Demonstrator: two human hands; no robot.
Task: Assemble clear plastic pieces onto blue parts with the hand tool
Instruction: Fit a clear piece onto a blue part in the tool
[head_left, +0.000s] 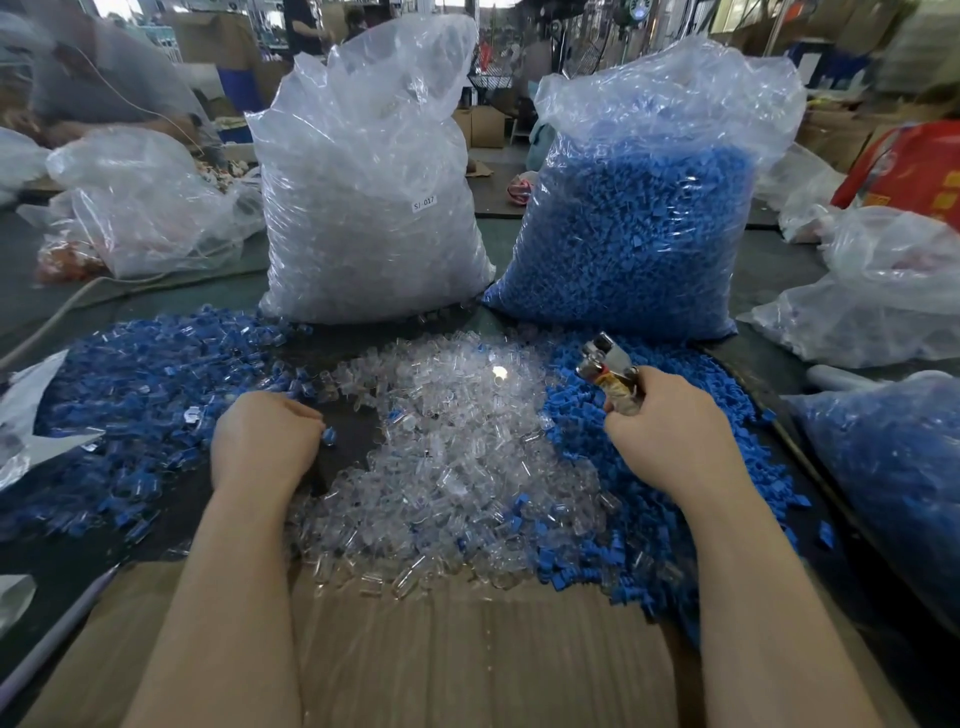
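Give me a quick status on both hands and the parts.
Right hand grips metal hand tool, raised. Left hand curled, small blue plastic part at fingertips. Loose clear plastic pieces between hands. Nothing blocking.

My left hand (265, 441) and my right hand (670, 436) are both bare: I wear no gloves, no rings, no watch and no bracelet. My forearms are bare too, from the wrists all the way down to the bottom edge of the view, with no sleeve or cuff showing anywhere along them. The forearms look long and broad near the bottom of the picture and narrow toward the wrists, stretched by the wide lens. My fingernails cannot be made out, and nothing else of my body or clothing comes into view.
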